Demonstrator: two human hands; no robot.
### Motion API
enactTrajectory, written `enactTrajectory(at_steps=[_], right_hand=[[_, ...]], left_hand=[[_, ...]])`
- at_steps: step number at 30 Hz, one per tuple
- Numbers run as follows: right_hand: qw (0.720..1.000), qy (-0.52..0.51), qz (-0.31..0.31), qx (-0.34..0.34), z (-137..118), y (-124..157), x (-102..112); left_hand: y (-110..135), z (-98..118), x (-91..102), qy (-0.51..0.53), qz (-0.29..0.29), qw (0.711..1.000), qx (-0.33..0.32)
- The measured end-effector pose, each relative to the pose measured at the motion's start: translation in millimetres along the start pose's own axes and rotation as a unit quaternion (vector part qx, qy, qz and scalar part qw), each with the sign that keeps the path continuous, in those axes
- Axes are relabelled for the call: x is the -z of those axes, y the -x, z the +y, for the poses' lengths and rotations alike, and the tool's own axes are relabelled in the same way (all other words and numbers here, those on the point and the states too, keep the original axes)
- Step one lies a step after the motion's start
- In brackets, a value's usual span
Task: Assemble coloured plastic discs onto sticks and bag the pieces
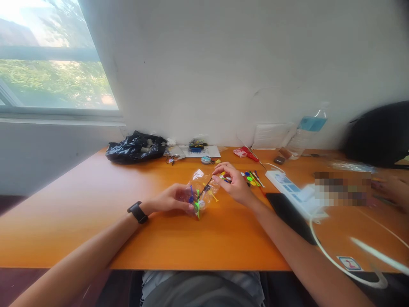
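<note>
My left hand (pixel 171 199) holds a small clear plastic bag (pixel 200 192) of coloured plastic picks just above the orange table (pixel 96 204). A black watch sits on that wrist. My right hand (pixel 232 182) pinches a thin dark pick (pixel 207 186) that reaches into the bag's mouth, with small coloured pieces between its fingers. More coloured picks (pixel 252 178) lie on the table just right of my right hand.
A black plastic bag (pixel 136 147), small packets and a red tool (pixel 249 154) lie along the wall. A water bottle (pixel 303 134), white power strip (pixel 289 187), black phone (pixel 289 213), white cable and a dark bag (pixel 380 132) crowd the right. Another person's hand (pixel 394 189) rests far right.
</note>
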State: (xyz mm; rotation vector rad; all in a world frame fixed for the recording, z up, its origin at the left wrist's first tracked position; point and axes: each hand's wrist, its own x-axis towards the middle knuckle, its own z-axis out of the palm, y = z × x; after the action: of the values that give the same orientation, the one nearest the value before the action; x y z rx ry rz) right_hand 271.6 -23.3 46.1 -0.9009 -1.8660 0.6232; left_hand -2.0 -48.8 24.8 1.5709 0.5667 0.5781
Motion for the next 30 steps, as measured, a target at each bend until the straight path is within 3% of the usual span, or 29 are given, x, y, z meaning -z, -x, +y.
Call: enactTrajectory(at_steps=[10, 21, 24, 28, 30], right_hand=[[0.985, -0.157, -0.013, -0.072, 0.9, -3.3, 1.0], [0.996, -0.034, -0.064, -0.052, -5.6, 3.3, -7.0], [0.997, -0.064, -0.039, -0.033, -5.2, 2.3, -5.9], [0.995, -0.090, 0.039, -0.034, -1.0, -0.8, -1.9], [0.998, -0.049, 0.018, -0.045, 2.6, -0.6, -1.3]], left_hand=[[-0.8, -5.1, 0.8, 0.014, 0.001, 1.000, 0.007], [-2.1, -5.9, -5.5, 0.026, -0.012, 1.000, 0.003], [-2.5, -6.8, -4.6, 0.062, 0.020, 0.998, -0.020], [-2.8, -9.1, 3.0, 0.111, 0.120, 0.984, -0.065], [-3.1, -10.0, 5.3, 0.137, 0.139, 0.979, -0.052]])
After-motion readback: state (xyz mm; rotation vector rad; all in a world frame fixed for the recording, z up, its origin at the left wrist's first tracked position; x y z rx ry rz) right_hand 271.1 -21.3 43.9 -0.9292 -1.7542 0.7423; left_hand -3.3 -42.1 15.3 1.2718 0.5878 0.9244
